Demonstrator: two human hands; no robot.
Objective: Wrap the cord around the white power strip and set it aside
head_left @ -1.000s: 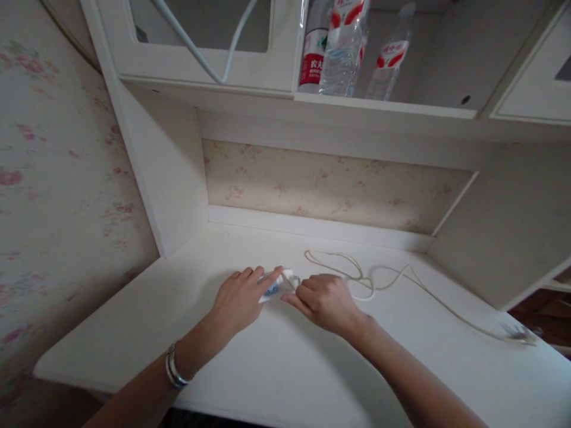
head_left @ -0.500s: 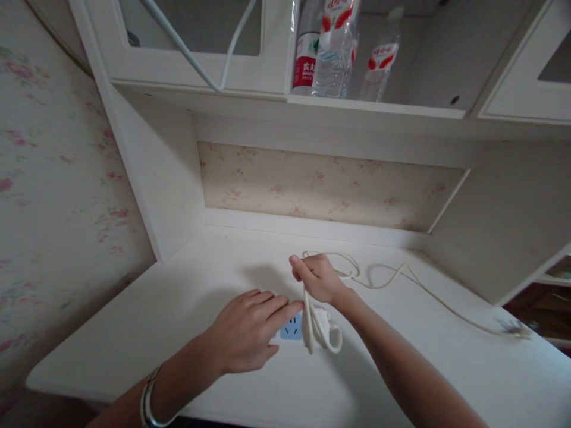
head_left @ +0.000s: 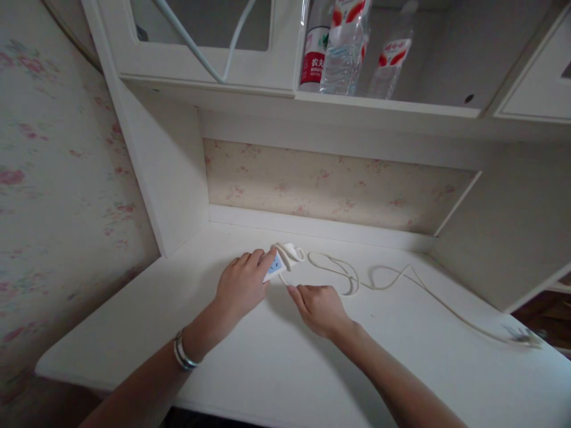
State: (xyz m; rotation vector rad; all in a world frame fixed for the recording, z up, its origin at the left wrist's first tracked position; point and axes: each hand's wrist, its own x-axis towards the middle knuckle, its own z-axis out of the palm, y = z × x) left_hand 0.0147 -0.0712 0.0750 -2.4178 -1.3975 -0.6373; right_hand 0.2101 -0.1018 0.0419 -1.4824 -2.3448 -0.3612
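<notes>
A white power strip [head_left: 269, 274] with a blue socket face is in the grip of my left hand [head_left: 243, 282], its fingers laid over the top. Several turns of cream cord [head_left: 289, 255] wrap around the strip's far right end. My right hand [head_left: 320, 308] sits just to the right and nearer to me, closed on a stretch of the same cord that runs down from the strip. The loose cord [head_left: 388, 288] lies in loops to the right and trails across the desk to a plug end [head_left: 526, 339], which is blurred.
The white desk [head_left: 250, 368] has a raised back strip and side panels. An overhead cabinet [head_left: 214, 98] holds several clear plastic bottles [head_left: 341, 59] on an open shelf. A pale hanging cable [head_left: 191, 44] dangles before its left door. Floral wallpaper [head_left: 75, 178] covers the left wall.
The power strip has moved away from me and tilted, with my left hand on it. My right hand has swung from above the strip down to its near side, drawing the cord along.
</notes>
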